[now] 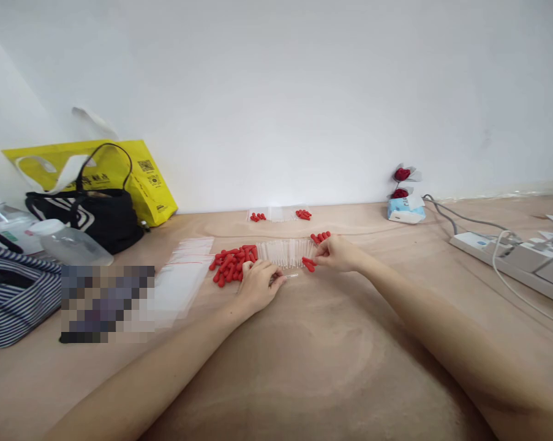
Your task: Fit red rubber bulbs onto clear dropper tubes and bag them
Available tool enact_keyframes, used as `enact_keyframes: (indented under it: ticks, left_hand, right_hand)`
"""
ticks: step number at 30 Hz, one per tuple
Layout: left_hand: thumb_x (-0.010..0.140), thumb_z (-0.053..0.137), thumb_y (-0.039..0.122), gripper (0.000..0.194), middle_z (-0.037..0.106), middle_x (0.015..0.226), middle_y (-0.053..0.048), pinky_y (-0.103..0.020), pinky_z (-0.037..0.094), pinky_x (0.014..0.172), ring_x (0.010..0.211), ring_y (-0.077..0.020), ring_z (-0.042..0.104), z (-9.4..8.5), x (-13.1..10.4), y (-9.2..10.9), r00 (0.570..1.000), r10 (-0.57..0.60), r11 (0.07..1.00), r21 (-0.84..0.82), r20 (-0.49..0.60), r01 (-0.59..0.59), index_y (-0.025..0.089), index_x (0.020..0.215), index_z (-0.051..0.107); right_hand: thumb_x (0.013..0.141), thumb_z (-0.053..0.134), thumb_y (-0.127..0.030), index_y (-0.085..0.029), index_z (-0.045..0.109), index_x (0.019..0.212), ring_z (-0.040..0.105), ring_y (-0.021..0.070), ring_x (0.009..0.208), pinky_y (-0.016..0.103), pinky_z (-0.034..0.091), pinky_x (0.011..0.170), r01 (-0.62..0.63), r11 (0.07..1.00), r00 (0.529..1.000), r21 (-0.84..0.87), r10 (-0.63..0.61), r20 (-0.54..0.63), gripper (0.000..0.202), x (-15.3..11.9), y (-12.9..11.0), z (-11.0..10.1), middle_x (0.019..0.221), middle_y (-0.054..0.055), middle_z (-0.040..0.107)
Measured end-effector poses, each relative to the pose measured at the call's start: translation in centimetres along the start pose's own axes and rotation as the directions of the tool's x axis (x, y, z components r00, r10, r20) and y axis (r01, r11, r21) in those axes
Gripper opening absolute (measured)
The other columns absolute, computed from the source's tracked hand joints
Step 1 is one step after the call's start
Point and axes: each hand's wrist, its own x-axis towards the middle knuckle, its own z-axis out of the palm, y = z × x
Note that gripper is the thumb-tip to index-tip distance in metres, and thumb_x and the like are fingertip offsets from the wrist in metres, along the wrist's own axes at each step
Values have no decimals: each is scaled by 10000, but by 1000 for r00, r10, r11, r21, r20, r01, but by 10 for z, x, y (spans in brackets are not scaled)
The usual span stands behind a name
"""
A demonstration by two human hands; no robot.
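Observation:
My left hand (259,283) is closed in a pinch on a thin clear tube (292,275), which sticks out to the right just above the table. Beside it lies a heap of red rubber dropper bulbs (227,264). A row of similar clear tubes (283,252) lies side by side between my hands. My right hand (335,253) is at the row's right end, thumb and fingertips closed on a red rubber bulb (308,264); another bulb seems to lie against it. Just behind that hand is a small group of red bulbs (321,237).
Flat clear zip bags (179,278) lie left of the heap. Against the wall rests a bag with bulbs and tubes (280,214). A yellow bag (154,184), black bag (106,214), plastic jar (71,242) and striped bag (21,294) crowd the left; a power strip (476,242) lies right.

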Motion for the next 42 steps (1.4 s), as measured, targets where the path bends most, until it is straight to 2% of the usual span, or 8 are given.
enact_keyframes:
  ticks: [6, 15, 18, 27, 31, 34, 36, 42]
  left_hand:
    - [803, 517, 266, 112, 638, 805, 4, -354, 231, 742, 834, -177, 513, -3, -4, 0, 1000, 10, 1000, 5, 23, -10, 200, 768, 600]
    - [817, 503, 280, 158, 641, 831, 9, -357, 229, 744, 839, -170, 510, -2, -3, -1, 999, 32, 999, -4, 26, -32, 255, 825, 658]
    - [816, 507, 267, 149, 646, 831, 11, -358, 226, 747, 843, -169, 512, -2, -4, -2, 999, 34, 999, -12, 20, -34, 245, 807, 655]
    - [815, 508, 255, 138, 649, 828, 14, -361, 226, 755, 847, -168, 517, -3, -5, -2, 999, 34, 999, -12, 9, -34, 234, 787, 641]
    - [816, 501, 245, 140, 650, 837, 7, -365, 226, 764, 852, -171, 514, -3, -5, -1, 999, 36, 999, -10, 7, -36, 227, 781, 635]
    - [817, 495, 239, 144, 648, 830, 4, -366, 228, 770, 843, -171, 514, -2, -4, -1, 999, 39, 999, -13, 4, -39, 222, 776, 632]
    - [815, 497, 236, 140, 646, 827, 4, -366, 228, 768, 837, -172, 515, -2, -4, -1, 999, 36, 999, -15, 4, -36, 220, 773, 630]
    - [822, 483, 237, 147, 643, 837, 9, -369, 226, 773, 843, -173, 514, -3, -4, -1, 1000, 30, 999, -13, 2, -30, 219, 776, 622]
  right_hand:
    - [684, 549, -203, -165, 635, 636, 460, 77, 499, 185, 312, 473, 166, 986, 983, 26, -168, 74, 105, -7, 4, 12, 527, -29, 548]
    - [723, 562, -348, -167, 635, 696, 528, 124, 627, 229, 363, 570, 185, 983, 981, -9, -185, -60, 197, -6, -2, 26, 688, 32, 614]
    - [716, 584, -322, -155, 620, 663, 515, 126, 638, 243, 366, 591, 196, 980, 976, -25, -197, -90, 180, -7, -5, 31, 706, 46, 602]
    - [660, 622, -284, -173, 554, 617, 518, 130, 576, 240, 372, 530, 92, 983, 993, 161, -79, -90, 137, -6, -5, 29, 614, 10, 600]
    - [691, 564, -320, -167, 559, 631, 520, 104, 560, 210, 369, 517, -15, 983, 985, 180, 46, -168, 164, 3, 20, 5, 626, 3, 608]
    - [687, 560, -319, -158, 588, 673, 526, 112, 587, 206, 355, 515, -241, 968, 921, 77, 253, -297, 164, 7, 50, -12, 640, 15, 611]
    - [703, 540, -295, -150, 607, 716, 536, 118, 605, 206, 355, 523, -338, 939, 892, 66, 342, -296, 161, 8, 68, -17, 673, 31, 625]
    - [757, 443, -214, -148, 611, 712, 534, 113, 614, 198, 361, 562, -310, 948, 919, 71, 317, -232, 186, 8, 83, -8, 660, 24, 620]
